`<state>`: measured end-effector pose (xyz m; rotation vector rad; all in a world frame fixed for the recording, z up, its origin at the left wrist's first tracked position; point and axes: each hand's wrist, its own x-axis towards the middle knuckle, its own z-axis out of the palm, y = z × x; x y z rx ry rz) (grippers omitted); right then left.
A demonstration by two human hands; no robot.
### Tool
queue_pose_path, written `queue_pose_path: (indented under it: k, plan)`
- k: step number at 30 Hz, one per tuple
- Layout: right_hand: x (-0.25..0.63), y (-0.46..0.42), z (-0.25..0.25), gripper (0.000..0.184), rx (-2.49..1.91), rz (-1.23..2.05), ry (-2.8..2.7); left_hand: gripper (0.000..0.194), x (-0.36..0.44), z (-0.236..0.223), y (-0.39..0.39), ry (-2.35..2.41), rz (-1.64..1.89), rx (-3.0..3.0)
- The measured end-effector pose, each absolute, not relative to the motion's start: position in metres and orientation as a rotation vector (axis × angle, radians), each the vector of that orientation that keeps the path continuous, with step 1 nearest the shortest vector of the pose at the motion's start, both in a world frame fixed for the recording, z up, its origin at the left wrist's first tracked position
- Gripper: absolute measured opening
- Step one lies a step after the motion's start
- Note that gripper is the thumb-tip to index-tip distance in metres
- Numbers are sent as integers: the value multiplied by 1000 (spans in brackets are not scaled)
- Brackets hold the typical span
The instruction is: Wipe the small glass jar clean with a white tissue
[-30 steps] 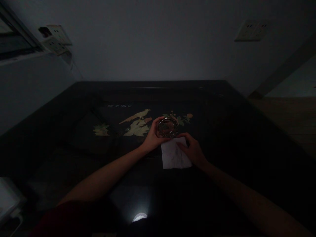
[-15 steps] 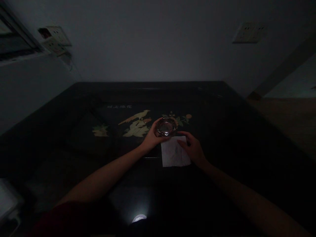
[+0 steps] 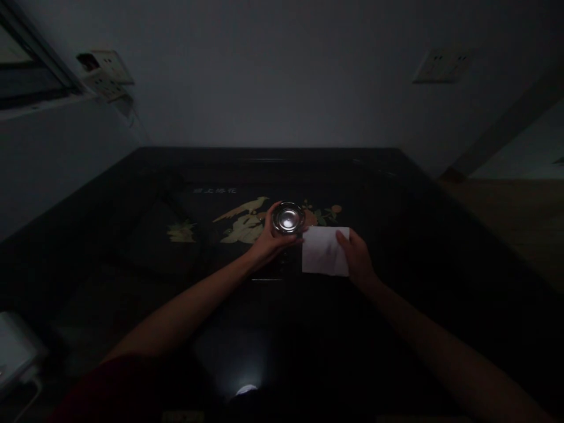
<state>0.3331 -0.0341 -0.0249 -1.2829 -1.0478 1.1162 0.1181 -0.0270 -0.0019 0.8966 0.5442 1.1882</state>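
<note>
A small, round, shiny bowl-like dish [image 3: 288, 218] is tilted so its inside faces me; it looks like metal or glass, and the dim light hides which. My left hand [image 3: 266, 242] is closed around its left and lower rim. My right hand [image 3: 358, 254] pinches the right side of a square white paper or cloth sheet [image 3: 324, 252], thumb on top. The sheet's upper left corner lies close to my left fingertips, just below and right of the dish. Both hands are above the dark glossy table [image 3: 247, 305], whose bird-and-flower picture [image 3: 241, 226] shows behind them.
Wall sockets [image 3: 443, 64] are at the upper right, and more sockets [image 3: 108, 76] at the upper left beside a window frame [image 3: 35, 76]. A white object with a cord [image 3: 17, 346] stands at the lower left. A bright light reflection [image 3: 247, 389] shines on the tabletop near me.
The sheet has moved right and up, away from beneath the dish, with my right hand. My left hand has shifted the dish slightly left and up, and its inside looks brighter.
</note>
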Motion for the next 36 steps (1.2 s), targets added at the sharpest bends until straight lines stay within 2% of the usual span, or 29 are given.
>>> queue_pose_path:
  k: [9, 11, 14, 17, 20, 23, 28, 36]
  plan:
    - [332, -23, -20, 37, -1088, 1387, -829, 103, 122, -1, -43, 609, 1171, 700]
    - [330, -25, -14, 40, -1024, 1473, -809, 92, 124, -3, -50, 569, 1151, 619]
    - [328, -26, -3, 36, -989, 1500, -773, 62, 126, -3, -54, 480, 1130, 500]
    - [329, -24, 12, 27, -928, 1431, -852, 53, 125, -3, -53, 446, 1088, 495]
    - [332, -25, 31, 20, -916, 1191, -1052, 59, 121, -7, -52, 426, 1039, 573]
    - [333, -33, 49, 10, -990, 775, -1453, 56, 118, -13, -51, 457, 1005, 600]
    - [324, -55, 59, 29, -679, 296, -2208, 50, 120, -20, -51, 506, 1007, 573]
    - [311, -61, 37, 31, -626, -143, -2521, 53, 126, -9, -56, 504, 1020, 542]
